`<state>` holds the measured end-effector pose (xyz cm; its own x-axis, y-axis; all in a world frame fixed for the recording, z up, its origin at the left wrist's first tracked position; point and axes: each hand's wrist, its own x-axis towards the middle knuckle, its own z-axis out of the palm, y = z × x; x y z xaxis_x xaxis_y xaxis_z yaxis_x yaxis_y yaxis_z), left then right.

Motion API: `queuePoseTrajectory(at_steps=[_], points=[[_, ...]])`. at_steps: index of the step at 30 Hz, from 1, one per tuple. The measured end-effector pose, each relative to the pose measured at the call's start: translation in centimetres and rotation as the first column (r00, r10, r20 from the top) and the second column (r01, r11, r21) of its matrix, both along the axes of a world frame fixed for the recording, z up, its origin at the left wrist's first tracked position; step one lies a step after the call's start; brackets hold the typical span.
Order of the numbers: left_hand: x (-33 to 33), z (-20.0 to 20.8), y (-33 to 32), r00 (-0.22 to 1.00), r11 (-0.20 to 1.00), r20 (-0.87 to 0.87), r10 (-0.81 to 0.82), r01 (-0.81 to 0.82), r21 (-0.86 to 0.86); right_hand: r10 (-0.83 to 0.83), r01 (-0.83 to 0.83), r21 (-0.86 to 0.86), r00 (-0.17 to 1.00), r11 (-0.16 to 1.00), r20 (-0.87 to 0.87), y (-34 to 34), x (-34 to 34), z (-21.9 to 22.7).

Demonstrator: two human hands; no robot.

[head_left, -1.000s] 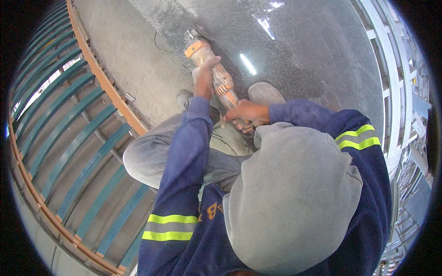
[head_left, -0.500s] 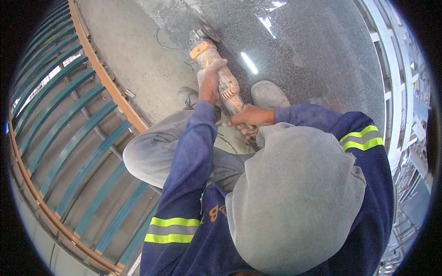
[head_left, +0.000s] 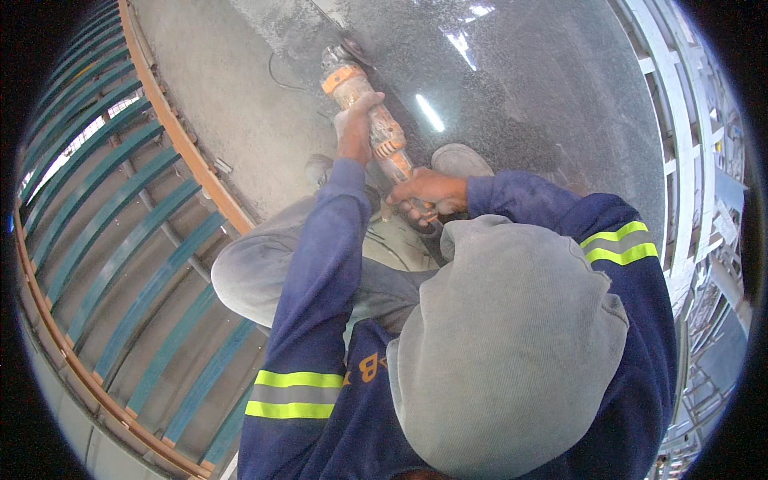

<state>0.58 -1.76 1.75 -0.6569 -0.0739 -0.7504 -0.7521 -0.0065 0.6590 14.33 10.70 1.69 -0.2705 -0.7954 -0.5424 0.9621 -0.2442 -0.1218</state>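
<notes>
A dusty orange-and-grey angle grinder (head_left: pixel 376 120) slants across the upper middle, its disc (head_left: pixel 355 50) at the far end against a dark, glossy slab (head_left: pixel 544 104). Around the grinder's body, just behind the orange collar, my left hand (head_left: pixel 358 126) is closed. My right hand (head_left: pixel 426 194) wraps the rear handle, nearer to me. From the disc a thin straight line runs away over the slab. How deep the disc sits cannot be made out. Pale dust speckles the slab's surface.
Left of me, a curved-looking orange-edged frame (head_left: pixel 186 152) carries several teal bars (head_left: pixel 132 280). A dark cable (head_left: pixel 280 80) lies on the concrete floor (head_left: pixel 216 72). Pale metal framing (head_left: pixel 680 120) stands at the right. Rounded grey cloth (head_left: pixel 512 336) hides the lower middle.
The grinder and both hands have shifted slightly left and away from me. Both hands keep their grip.
</notes>
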Motion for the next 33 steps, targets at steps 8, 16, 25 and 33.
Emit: queuePoseTrajectory(at_steps=[8,16,25,33], points=[[2.9,3.0,0.6,0.999,1.0,0.035,0.021,-0.02,-0.009,0.132,-0.119,0.098,0.981,0.988,-0.141,1.1,0.8,3.5],[2.8,2.5,0.2,0.998,1.0,0.068,0.015,-0.015,0.003,-0.036,0.018,-0.09,0.981,0.996,-0.193,0.5,2.3,2.1],[1.4,2.2,0.6,0.998,0.999,0.061,-0.005,0.003,0.043,0.074,-0.073,0.079,0.997,0.994,0.001,0.6,0.2,2.1],[0.2,0.1,0.0,1.0,1.0,-0.019,0.012,-0.012,0.011,0.022,-0.023,0.02,0.998,1.0,0.06,0.3,-0.4,0.9]])
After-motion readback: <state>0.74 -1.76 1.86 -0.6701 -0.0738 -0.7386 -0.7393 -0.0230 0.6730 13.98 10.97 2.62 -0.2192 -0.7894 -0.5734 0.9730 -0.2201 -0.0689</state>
